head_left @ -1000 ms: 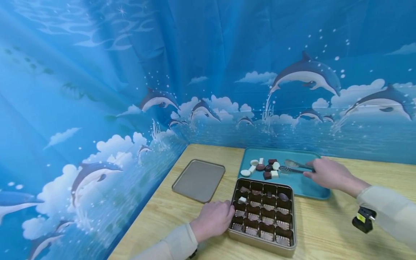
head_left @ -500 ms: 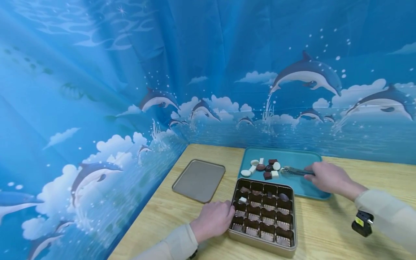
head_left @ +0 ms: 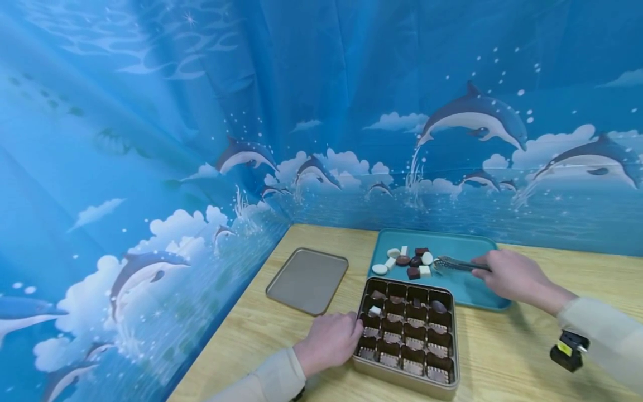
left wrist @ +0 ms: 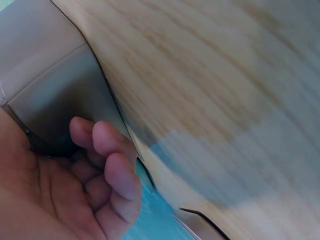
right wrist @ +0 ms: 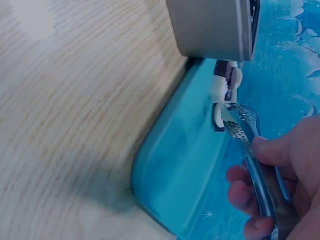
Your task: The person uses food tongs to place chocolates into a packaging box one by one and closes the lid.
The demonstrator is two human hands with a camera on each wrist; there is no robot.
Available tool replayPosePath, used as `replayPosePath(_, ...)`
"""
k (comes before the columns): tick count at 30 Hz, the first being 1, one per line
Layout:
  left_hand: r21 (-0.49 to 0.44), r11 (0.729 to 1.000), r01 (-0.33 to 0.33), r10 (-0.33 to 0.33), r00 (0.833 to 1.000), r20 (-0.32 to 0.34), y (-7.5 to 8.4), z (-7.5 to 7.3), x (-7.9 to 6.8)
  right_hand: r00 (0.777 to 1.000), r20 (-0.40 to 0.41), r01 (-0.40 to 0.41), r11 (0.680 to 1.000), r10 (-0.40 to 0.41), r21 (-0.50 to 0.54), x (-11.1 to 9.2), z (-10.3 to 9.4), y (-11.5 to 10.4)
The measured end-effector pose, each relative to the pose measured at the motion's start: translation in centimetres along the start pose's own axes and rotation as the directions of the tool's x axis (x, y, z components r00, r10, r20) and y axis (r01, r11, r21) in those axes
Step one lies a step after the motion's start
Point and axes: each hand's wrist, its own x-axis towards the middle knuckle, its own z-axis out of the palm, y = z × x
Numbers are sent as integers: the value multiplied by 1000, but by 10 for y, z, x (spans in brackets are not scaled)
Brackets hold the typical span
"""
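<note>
In the head view, my right hand [head_left: 517, 279] holds metal tongs [head_left: 459, 264] over the blue tray [head_left: 469, 287]. Their perforated tips are close together beside a white oval chocolate [head_left: 427, 258]; whether they touch it I cannot tell. Thumb and fingers wrap the tongs' arms in the right wrist view. My left hand [head_left: 329, 341] grips the left edge of a square tin [head_left: 407, 379] with a brown divided insert. Curled fingers lie against the tin's wall [left wrist: 65, 90] in the left wrist view; the thumb is hidden. Dark chocolates occupy the tin's far row, and a white piece [head_left: 374, 311] sits at the left.
Several dark and white chocolates [head_left: 403, 260] cluster on the tray's left half. The tin's flat lid [head_left: 308, 279] lies on the wooden table [head_left: 246, 340] to the left. A dolphin-print curtain [head_left: 321, 139] hangs behind and along the left.
The tongs' arms, spread apart a second ago, have come together, and the right hand has shifted slightly right. My left hand and the tin have stayed in place.
</note>
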Motion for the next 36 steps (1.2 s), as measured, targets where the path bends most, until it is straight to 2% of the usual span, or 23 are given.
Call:
replayPosePath(8, -10, 1000, 6, -6, 1000, 10, 0, -1, 1, 999, -14, 30, 1000, -30, -5, -9, -14, -15)
replayPosePath(23, -6, 1000, 10, -10, 1000, 10, 0, -2, 2, 984, -51, 167, 984, -169, -55, -28, -32, -58)
replayPosePath(36, -5, 1000, 13, -13, 1000, 17, 1, -1, 2, 977, 29, 209, 978, -210, 16, -35, -24, -86)
